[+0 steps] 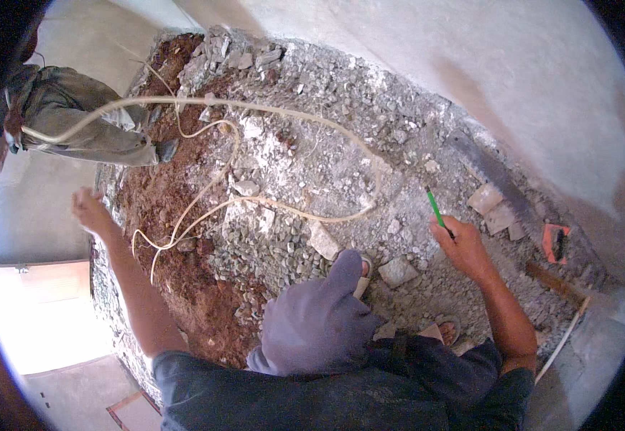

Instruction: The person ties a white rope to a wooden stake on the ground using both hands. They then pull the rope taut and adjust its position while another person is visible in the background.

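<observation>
My right hand (462,248) is closed around a slim green pencil (436,208) with dark ends. It points up and away over the grey rubble. My left arm reaches out to the far left. My left hand (91,212) is raised there in front of the wall, its fingers loosely bent and a little apart, with nothing visible in them. A pale flexible hose (276,110) loops across the ground between my hands. Its upper end runs to another person (86,118) standing at the left, next to that person's hand.
Broken stone and rubble (341,158) cover the ground, with red-brown soil (183,287) on the left. Flat stone pieces (399,271) lie near my feet. An orange-and-black object (555,243) and a wooden piece (553,282) lie at the right, by the plastered wall (542,79).
</observation>
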`<state>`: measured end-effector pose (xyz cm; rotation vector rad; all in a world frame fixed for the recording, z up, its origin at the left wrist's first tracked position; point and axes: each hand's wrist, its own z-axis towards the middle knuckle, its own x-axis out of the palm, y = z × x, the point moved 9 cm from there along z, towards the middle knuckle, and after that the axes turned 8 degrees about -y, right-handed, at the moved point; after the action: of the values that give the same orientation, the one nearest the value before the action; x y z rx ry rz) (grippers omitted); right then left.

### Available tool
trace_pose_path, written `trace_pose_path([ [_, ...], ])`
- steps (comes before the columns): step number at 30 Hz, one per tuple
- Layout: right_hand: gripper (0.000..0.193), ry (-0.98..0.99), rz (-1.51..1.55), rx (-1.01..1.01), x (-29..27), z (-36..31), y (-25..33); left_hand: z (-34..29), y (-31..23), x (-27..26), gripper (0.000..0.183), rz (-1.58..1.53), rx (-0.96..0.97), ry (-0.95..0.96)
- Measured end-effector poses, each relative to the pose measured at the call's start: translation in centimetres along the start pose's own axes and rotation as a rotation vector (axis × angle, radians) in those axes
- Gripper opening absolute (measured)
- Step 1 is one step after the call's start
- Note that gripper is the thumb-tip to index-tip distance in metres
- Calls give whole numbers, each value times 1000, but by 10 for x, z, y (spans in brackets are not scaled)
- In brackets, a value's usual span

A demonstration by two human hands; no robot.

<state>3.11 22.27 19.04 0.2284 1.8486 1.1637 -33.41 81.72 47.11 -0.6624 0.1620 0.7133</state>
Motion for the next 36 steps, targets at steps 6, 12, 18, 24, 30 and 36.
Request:
trace_pose_path([
  [6,28,-10,20,38,13,3,-18,-342,-97,64,17,-196,60,1037],
  [12,26,41,-12,69,27,-2,-25,-546,-115,102,33,-246,156,1675],
  [18,24,95,-31,216,37,-10,-54,-499,-40,204,30,-26,71,1013],
  [24,28,127,-15,233,53,-10,-80,-475,-44,252,31,179,193,875],
  [30,27,199,-23,252,68,-6,-93,-488,-51,269,21,339,356,882],
  [36,26,301,-135,257,74,-4,-111,-558,-80,234,25,157,52,1447],
])
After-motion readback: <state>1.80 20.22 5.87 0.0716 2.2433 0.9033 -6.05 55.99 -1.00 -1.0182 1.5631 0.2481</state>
